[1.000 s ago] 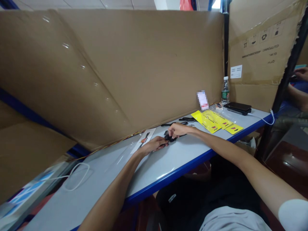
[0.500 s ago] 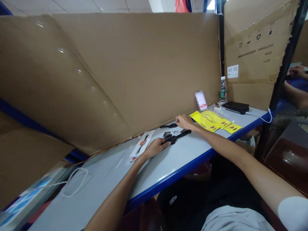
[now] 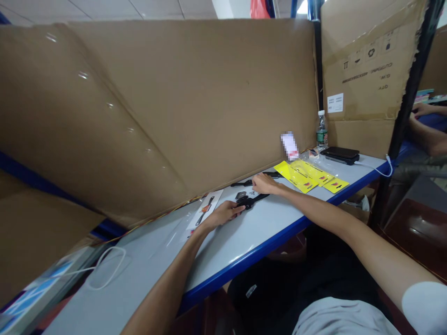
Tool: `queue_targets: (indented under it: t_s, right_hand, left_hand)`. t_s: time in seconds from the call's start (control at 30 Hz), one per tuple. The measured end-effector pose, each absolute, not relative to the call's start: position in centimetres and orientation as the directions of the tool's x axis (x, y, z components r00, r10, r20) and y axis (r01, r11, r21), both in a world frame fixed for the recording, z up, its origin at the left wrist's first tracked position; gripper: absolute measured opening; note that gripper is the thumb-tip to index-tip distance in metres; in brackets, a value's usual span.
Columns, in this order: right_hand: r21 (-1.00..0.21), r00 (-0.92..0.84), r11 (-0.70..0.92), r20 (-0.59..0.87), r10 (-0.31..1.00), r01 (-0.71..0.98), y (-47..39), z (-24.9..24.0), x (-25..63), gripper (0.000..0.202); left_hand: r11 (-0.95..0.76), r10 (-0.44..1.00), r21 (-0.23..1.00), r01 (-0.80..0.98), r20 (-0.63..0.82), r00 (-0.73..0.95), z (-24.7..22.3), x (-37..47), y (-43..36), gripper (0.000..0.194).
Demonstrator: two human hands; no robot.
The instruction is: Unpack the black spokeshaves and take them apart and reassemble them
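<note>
Here the left hand [image 3: 225,214] pinches a black tool [image 3: 249,203] — whether the right hand [image 3: 264,184] nearby grips anything, I cannot tell.

The black piece [image 3: 249,203] gripped in the left hand [image 3: 226,214] looks like smooth plastic with a faint sheen. Under both hands, the pale tabletop [image 3: 226,242] is slick enough to catch the light, and its blue edge [image 3: 244,262] looks smooth too. The printed sheet [image 3: 212,203] beside the left hand seems to be paper; past the right hand [image 3: 264,184], yellow packets [image 3: 296,177] have a plasticky gloss. Beyond both hands rises a mostly matt cardboard panel [image 3: 195,102], and farther off past the right one, a clear, shiny plastic bottle [image 3: 321,132].
</note>
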State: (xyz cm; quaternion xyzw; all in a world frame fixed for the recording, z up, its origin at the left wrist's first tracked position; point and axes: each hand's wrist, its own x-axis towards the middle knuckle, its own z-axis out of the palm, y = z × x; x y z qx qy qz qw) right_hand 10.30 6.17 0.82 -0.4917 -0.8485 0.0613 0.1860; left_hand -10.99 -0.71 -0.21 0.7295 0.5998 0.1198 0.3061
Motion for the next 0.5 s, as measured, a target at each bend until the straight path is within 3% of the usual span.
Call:
queue_targets:
  t_s: [0.2, 0.37, 0.5]
  right_hand:
    - [-0.521, -0.424, 0.601, 0.427, 0.799, 0.607, 6.1, 1.4, 9.2, 0.006]
    - [-0.732, -0.648, 0.561, 0.217, 0.73, 0.386, 4.8, 1.6, 8.9, 0.008]
    - [-0.721, -0.735, 0.575, 0.134, 0.664, 0.388, 3.8, 1.5, 9.2, 0.011]
  left_hand:
    - [-0.014, 0.935, 0.68, 0.733, -0.251, 0.252, 0.4, -10.9, -1.0, 0.059]
    - [-0.025, 0.935, 0.68, 0.733, -0.243, 0.258, 0.2, -11.1, -0.9, 0.06]
    - [-0.016, 0.935, 0.679, 0.734, -0.251, 0.252, 0.3, -11.1, -1.0, 0.062]
